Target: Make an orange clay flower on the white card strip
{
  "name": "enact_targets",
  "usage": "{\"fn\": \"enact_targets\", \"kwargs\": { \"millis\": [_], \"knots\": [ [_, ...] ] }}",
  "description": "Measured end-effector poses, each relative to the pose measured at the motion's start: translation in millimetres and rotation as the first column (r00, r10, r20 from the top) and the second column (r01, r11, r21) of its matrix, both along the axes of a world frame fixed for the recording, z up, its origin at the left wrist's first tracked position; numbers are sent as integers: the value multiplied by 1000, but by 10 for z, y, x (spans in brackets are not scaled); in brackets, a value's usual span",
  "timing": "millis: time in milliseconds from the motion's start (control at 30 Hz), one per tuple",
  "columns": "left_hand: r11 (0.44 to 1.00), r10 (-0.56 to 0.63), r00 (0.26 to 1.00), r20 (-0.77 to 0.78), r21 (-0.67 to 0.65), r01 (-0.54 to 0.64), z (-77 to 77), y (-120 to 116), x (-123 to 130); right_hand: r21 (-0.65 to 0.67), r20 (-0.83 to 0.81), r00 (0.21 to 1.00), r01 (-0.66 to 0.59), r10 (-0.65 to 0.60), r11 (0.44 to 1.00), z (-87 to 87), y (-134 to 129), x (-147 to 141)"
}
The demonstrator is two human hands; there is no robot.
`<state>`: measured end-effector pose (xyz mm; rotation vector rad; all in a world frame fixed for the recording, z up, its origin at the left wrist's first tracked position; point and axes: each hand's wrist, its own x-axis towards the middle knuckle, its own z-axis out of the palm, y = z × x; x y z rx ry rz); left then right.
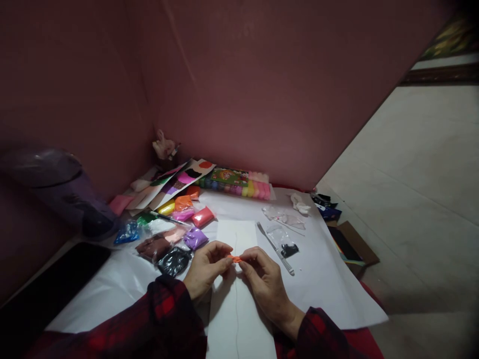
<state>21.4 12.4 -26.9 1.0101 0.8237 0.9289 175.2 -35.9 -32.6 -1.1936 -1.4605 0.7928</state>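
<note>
A person in dark red plaid sleeves sits at a table covered with large white paper sheets [329, 279]. Both hands meet over a narrow white strip of paper [239, 299] that lies down the middle. The left hand [204, 269] and the right hand [264, 279] each pinch one end of a small orange lump of soft modelling clay [235, 258], holding it just above the strip; the grip of each hand is closed on it, fingertips almost touching.

Judging by its size and rough form, the clay piece looks early in its shaping: it is a small flattened bit with no clear figure yet, and no finished model stands on the paper in front of the hands.

To the left of the hands lies a spread of small clear packets of coloured clay [175, 234], among them black, brown, purple, red, orange, yellow, green and blue, most looking full. Near the wall sits a long tray pack of clay in a rainbow row with a green printed label [234, 182]; its writing is too small to read. A pale plastic modelling knife with a ridged handle [275, 247] rests just right of the strip, beside crumpled empty clear wrappers [284, 219]. No other writing or brand can be made out.
</note>
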Motion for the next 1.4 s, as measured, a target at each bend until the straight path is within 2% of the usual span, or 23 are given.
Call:
{"fn": "enact_targets", "kwargs": {
  "millis": [133,367,533,667,900,1167,1400],
  "knots": [
    [1000,-9,1000,-4,-28,9,21,7,3,-9,-88,996,-16,15,1000,-6,-8,-9],
    [994,-81,997,-4,-70,80,50,-17,14,6,19,995,103,-103,995,-38,8,34],
    [993,-104,994,45,-52,107,22,-4,15,22,6,1000,16,-16,1000,-30,21,35],
    [994,-98,995,24,-39,99,-2,6,19,8,17,999,-45,45,999,-21,12,29],
    [992,-122,985,-122,-31,119,77,-29,13,-100,-70,997,-38,31,994,-36,-28,4],
    [993,-104,984,-142,48,112,56,-28,-14,28,1,1000,-29,29,999,-37,2,27],
    [993,-104,989,-105,44,109,46,-35,-12,20,-9,999,-37,38,999,-29,-2,22]
  ]
}}
